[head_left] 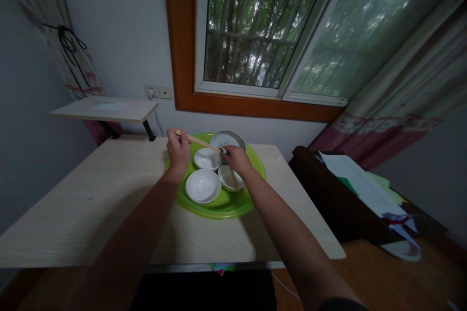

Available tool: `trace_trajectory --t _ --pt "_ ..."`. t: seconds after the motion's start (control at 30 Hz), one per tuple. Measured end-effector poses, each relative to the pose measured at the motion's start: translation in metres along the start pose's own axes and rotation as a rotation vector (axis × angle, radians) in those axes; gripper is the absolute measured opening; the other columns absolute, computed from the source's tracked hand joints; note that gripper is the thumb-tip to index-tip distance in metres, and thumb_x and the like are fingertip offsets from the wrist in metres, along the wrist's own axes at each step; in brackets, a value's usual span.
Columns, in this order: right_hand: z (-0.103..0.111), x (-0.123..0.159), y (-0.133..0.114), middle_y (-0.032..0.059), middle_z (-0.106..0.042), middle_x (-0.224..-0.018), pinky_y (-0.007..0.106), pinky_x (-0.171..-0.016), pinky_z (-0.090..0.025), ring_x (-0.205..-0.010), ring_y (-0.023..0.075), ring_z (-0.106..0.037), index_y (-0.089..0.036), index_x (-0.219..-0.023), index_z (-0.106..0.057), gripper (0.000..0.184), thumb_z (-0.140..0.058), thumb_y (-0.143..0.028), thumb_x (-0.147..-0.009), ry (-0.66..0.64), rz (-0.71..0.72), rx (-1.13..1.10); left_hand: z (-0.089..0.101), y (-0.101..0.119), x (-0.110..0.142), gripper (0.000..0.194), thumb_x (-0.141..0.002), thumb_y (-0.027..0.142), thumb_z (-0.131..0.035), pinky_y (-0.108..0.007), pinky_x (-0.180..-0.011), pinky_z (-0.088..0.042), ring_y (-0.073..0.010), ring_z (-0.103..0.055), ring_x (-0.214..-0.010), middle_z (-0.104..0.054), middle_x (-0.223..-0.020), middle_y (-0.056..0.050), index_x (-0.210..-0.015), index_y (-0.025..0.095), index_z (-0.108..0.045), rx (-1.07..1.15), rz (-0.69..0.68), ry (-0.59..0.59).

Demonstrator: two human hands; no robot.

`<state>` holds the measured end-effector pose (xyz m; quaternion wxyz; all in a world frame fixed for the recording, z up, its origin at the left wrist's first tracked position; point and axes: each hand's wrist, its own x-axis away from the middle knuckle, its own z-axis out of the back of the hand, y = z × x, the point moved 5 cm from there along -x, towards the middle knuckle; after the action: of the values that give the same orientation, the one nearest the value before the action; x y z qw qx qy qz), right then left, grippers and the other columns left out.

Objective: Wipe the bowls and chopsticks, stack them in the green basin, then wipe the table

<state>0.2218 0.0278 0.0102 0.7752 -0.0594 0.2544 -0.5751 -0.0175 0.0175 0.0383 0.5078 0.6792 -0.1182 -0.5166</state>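
Note:
My left hand (178,149) is closed around one end of a pair of wooden chopsticks (202,143), which slants down to the right. At the other end, my right hand (236,159) pinches a small greyish-green cloth (223,160) against the chopsticks. Below that hand another chopstick (232,176) leans in a small bowl (226,178). Around the hands, a white bowl (203,186), a smaller white bowl (206,158) and a larger pale bowl (229,139) sit on a round green tray (219,211). The right hand partly hides the bowls behind it.
The tray rests on a light wooden table (120,194). A raised shelf (105,109) stands at the table's left back. A window (266,24) is behind, and a dark brown piece of furniture (335,199) with papers (359,182) is on the right.

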Motion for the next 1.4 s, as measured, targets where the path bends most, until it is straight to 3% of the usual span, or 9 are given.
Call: trace_trajectory --t 0.1,0.2,0.3,0.47,0.73,0.87,0.97,1.17,1.4 --pt "0.006 0.001 0.009 0.0096 -0.079 -0.098 0.029 -0.075 -0.045 -0.085 0.0232 -0.068 -0.021 -0.102 -0.078 0.017 -0.069 -0.021 -0.088 0.058 -0.115 0.019 0.003 -0.004 -0.003 0.013 -0.102 0.036 -0.044 -0.032 -0.069 -0.050 -0.0171 -0.064 -0.069 -0.060 -0.074 0.001 -0.102 0.023 -0.043 -0.011 -0.004 0.056" --pt "0.014 0.002 0.014 0.0074 -0.077 -0.089 0.028 -0.071 -0.042 -0.078 0.0209 -0.064 -0.020 -0.096 -0.077 0.014 -0.066 -0.025 -0.089 0.165 -0.189 -0.026 -0.001 -0.005 -0.004 0.012 -0.101 0.035 -0.046 -0.032 -0.070 -0.049 -0.0176 -0.063 -0.069 -0.060 -0.075 0.000 -0.102 0.023 -0.043 -0.015 -0.012 0.002" --pt "0.025 0.003 0.016 0.0069 -0.075 -0.087 0.028 -0.071 -0.041 -0.076 0.0202 -0.061 -0.018 -0.095 -0.075 0.019 -0.062 -0.031 -0.091 0.321 -0.218 -0.123 -0.010 -0.008 -0.002 0.014 -0.099 0.035 -0.049 -0.031 -0.066 -0.049 -0.0174 -0.063 -0.066 -0.062 -0.075 0.000 -0.105 0.023 -0.045 0.016 0.049 -0.119" --pt "0.038 0.008 0.021 0.0065 -0.073 -0.088 0.029 -0.071 -0.041 -0.075 0.0201 -0.059 -0.017 -0.096 -0.072 0.027 -0.056 -0.038 -0.093 0.563 -0.217 -0.297 -0.029 -0.010 0.007 0.015 -0.098 0.036 -0.051 -0.028 -0.054 -0.044 -0.0154 -0.057 -0.051 -0.063 -0.066 0.002 -0.106 0.024 -0.050 0.057 0.113 -0.417" --pt "0.040 0.009 0.019 0.0067 -0.072 -0.088 0.030 -0.074 -0.043 -0.077 0.0209 -0.058 -0.017 -0.090 -0.069 0.026 -0.056 -0.040 -0.093 0.600 -0.201 -0.341 -0.045 -0.007 0.022 0.015 -0.096 0.039 -0.053 -0.024 -0.048 -0.041 -0.0128 -0.056 -0.047 -0.065 -0.065 0.003 -0.100 0.024 -0.053 0.106 0.109 -0.709" --pt "0.039 0.008 0.019 0.0075 -0.072 -0.089 0.030 -0.075 -0.044 -0.078 0.0216 -0.059 -0.018 -0.090 -0.069 0.027 -0.057 -0.041 -0.093 0.592 -0.186 -0.343 -0.052 -0.009 0.031 0.028 -0.095 0.039 -0.054 -0.025 -0.047 -0.044 -0.0138 -0.061 -0.051 -0.073 -0.079 -0.002 -0.118 0.023 -0.056 0.157 0.144 -0.866" --pt "0.037 0.008 0.020 0.0077 -0.072 -0.090 0.030 -0.076 -0.045 -0.080 0.0219 -0.059 -0.017 -0.094 -0.069 0.029 -0.055 -0.042 -0.094 0.578 -0.191 -0.332 -0.052 -0.011 0.031 0.034 -0.095 0.038 -0.054 -0.025 -0.047 -0.045 -0.0142 -0.063 -0.054 -0.075 -0.088 -0.004 -0.126 0.023 -0.054 0.163 0.142 -0.861" --pt "0.037 0.006 0.015 0.0076 -0.071 -0.096 0.032 -0.084 -0.047 -0.088 0.0222 -0.060 -0.017 -0.101 -0.071 0.026 -0.058 -0.038 -0.094 0.565 -0.134 -0.370 -0.048 -0.013 0.023 0.024 -0.093 0.029 -0.054 -0.025 -0.051 -0.047 -0.0135 -0.062 -0.056 -0.072 -0.086 -0.002 -0.117 0.023 -0.057 0.074 0.093 -0.745" --pt "0.030 0.004 0.010 0.0084 -0.056 -0.105 0.034 -0.086 -0.051 -0.095 0.0220 -0.056 -0.019 -0.108 -0.074 0.024 -0.066 -0.035 -0.091 0.508 -0.086 -0.388 -0.044 -0.023 0.014 0.017 -0.094 0.028 -0.051 -0.027 -0.057 -0.049 -0.0142 -0.062 -0.057 -0.069 -0.085 -0.001 -0.109 0.025 -0.058 0.017 0.072 -0.602"
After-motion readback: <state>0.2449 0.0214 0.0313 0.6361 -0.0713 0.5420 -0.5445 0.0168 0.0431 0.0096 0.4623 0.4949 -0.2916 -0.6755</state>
